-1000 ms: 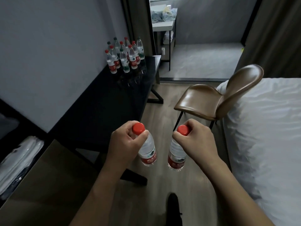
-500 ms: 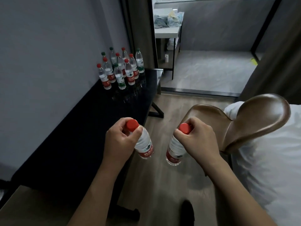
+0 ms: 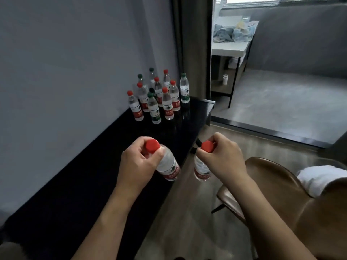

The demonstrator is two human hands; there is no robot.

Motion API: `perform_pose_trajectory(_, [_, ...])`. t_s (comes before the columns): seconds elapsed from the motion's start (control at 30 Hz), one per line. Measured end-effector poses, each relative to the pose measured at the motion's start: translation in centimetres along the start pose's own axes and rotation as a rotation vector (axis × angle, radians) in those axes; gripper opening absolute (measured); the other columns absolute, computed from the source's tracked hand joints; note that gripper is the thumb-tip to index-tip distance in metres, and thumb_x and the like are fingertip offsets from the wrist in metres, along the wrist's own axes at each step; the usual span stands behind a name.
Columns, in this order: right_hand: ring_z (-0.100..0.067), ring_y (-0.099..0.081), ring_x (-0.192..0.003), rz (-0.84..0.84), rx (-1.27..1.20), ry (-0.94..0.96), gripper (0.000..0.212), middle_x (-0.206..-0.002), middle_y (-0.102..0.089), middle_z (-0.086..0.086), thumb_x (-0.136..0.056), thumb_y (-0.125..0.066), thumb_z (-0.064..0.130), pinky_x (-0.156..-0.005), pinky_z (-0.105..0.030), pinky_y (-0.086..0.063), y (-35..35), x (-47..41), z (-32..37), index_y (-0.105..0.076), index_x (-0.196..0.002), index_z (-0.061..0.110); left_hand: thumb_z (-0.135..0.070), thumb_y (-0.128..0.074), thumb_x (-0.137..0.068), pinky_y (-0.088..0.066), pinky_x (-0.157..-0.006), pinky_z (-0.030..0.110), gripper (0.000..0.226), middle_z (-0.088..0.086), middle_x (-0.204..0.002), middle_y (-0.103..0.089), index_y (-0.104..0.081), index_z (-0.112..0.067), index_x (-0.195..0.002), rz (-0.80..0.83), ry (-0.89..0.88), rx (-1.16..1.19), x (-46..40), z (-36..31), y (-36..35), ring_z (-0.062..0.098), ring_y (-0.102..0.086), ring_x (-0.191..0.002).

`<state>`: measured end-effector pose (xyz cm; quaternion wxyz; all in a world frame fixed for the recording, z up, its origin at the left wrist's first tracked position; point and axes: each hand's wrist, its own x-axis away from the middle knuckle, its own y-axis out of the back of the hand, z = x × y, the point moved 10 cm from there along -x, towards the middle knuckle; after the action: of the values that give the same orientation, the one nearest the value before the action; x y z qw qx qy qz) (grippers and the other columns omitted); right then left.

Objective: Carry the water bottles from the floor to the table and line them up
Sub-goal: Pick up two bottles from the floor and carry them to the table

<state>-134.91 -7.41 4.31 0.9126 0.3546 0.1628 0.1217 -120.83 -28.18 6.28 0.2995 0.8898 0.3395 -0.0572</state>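
Black table [image 3: 116, 184] runs along the wall, left of and under the left fingers; brown chair [image 3: 281, 186] sits right of the right fingers. Standing bottle group [image 3: 159, 98] is at the table's far end, well ahead of both hands: I count eleven, seven red caps, four green, though one at the back is partly hidden.

Left hand [image 3: 137, 166] has fingers curled tight round the neck of a red-cap bottle [image 3: 169, 166], body hanging tilted below the fingers, over the table's edge. Right hand [image 3: 221, 162] pinches the neck of a second red-cap bottle [image 3: 201, 169], hanging over the floor just off the table. Two bottles carried, one per hand.

Handling guess: full, so moderately heavy; thin plastic, squashy at the body, maybe slick. Neck under the cap ring is the firm hold; grip the mid-body to stand them.
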Motion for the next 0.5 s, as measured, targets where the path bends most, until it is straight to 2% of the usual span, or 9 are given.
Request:
perform_pose_trajectory(0.27, [-0.011, -0.057, -0.068, 0.114, -0.006, -0.015, 0.020, -0.068, -0.058, 0.012, -0.068, -0.064, 0.046, -0.062, -0.032, -0.049, -8.2, -10.3, -0.4, -0.055, -0.074, 0.029, -0.041, -0.072, -0.082, -0.053, -0.060, 0.020, 0.010, -0.008, -0.076, -0.065, -0.065, -0.035, -0.086, -0.014, 0.136, -0.037, -7.8, 6.7, -1.9, 0.011, -0.062, -0.069])
perform_pose_trajectory(0.5, [-0.012, -0.057, -0.071, 0.285, 0.080, 0.078, 0.021, -0.071, -0.056, 0.017, -0.070, -0.062, 0.049, -0.063, -0.030, -0.044, -17.9, -19.2, 3.7, -0.054, -0.081, 0.033, -0.037, -0.072, -0.082, -0.050, -0.057, 0.018, 0.011, -0.011, -0.075, -0.063, -0.062, -0.033, -0.084, -0.106, 0.212, -0.052, -15.5, 14.2, 0.5, 0.009, -0.061, -0.066])
